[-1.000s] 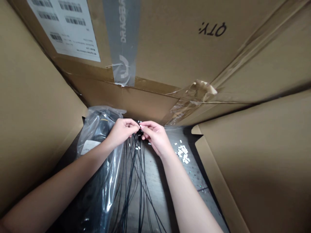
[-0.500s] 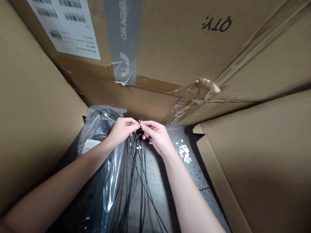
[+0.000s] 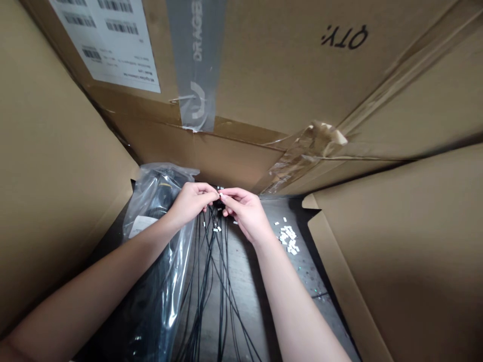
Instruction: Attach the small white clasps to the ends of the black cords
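Observation:
My left hand point(image 3: 194, 202) and my right hand point(image 3: 244, 210) meet fingertip to fingertip above a bundle of thin black cables point(image 3: 206, 281). Between the right thumb and forefinger is a small white connector point(image 3: 221, 195). The left fingers are pinched on a thin black cable, of which only a dark bit shows at their tips. Beneath both hands, the far ends of the cables are partly hidden, with several small white pieces point(image 3: 217, 230) among them. A loose pile of similar white pieces point(image 3: 289, 238) lies to the right of my right wrist.
A clear plastic bag point(image 3: 177, 296) of black cables lies along the left, under my left forearm. Behind my hands stands a large taped cardboard box point(image 3: 264, 65). Cardboard walls rise on the left point(image 3: 56, 166) and right point(image 3: 407, 241) of the dark tabletop point(image 3: 245, 281).
The whole view has shifted slightly, so everything sits a little farther right. Both hands keep the same pinch with their fingertips together.

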`<state>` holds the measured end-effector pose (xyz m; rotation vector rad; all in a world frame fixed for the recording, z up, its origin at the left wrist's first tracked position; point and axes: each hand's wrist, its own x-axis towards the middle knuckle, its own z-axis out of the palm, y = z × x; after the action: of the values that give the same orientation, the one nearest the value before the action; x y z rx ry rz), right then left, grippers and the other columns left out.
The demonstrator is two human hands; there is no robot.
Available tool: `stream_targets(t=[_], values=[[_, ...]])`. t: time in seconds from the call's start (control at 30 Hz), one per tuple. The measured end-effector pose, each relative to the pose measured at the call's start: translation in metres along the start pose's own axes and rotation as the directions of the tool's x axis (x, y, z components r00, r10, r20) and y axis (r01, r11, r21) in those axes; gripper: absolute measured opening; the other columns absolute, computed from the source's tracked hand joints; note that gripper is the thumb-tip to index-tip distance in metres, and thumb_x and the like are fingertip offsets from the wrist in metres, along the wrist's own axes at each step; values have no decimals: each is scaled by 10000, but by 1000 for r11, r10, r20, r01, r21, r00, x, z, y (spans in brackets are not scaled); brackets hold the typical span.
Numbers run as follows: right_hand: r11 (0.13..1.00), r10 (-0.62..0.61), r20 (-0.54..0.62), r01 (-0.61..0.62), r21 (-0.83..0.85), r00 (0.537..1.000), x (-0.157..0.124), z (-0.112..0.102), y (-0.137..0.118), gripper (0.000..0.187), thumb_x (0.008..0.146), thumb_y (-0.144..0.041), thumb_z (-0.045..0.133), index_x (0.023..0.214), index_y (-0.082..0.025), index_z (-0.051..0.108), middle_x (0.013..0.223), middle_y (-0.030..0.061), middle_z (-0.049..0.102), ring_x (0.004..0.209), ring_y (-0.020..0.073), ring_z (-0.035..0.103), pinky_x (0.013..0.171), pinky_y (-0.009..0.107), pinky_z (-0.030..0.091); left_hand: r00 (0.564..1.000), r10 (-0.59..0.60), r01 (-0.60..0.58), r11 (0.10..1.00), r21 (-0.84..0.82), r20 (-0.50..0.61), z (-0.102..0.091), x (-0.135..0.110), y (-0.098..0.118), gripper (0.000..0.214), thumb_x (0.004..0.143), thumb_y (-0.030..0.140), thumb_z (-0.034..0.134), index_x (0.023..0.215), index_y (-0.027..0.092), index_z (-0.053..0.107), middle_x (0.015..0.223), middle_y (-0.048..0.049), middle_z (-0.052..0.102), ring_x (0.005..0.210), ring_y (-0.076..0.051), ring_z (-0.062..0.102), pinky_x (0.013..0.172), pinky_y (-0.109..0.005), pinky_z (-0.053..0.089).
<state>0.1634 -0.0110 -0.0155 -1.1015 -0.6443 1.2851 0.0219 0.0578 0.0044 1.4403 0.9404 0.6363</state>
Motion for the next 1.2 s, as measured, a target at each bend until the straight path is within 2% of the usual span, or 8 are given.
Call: stream_targets(t=[1.0, 1.2], values=[[1000, -23, 6, 23, -15, 1000, 0, -3, 3, 238, 652, -301, 845, 847, -180, 782, 691, -9, 684, 505, 50, 477, 534, 235, 458, 999, -35, 35, 999, 5, -2, 0, -1, 5, 158, 695, 290, 662, 672, 135, 677, 549, 31, 568, 485, -73, 476, 487, -206, 353], [996, -46, -6, 45, -71, 999, 0, -1, 2, 259, 642, -338, 843, 828, -174, 769, 678, -6, 689, 492, 69, 511, 510, 254, 459, 1000, 1, -1, 1000, 31, 2, 1, -2, 6, 146, 697, 276, 657, 671, 132, 660, 567, 33, 575, 486, -67, 475, 493, -202, 358]])
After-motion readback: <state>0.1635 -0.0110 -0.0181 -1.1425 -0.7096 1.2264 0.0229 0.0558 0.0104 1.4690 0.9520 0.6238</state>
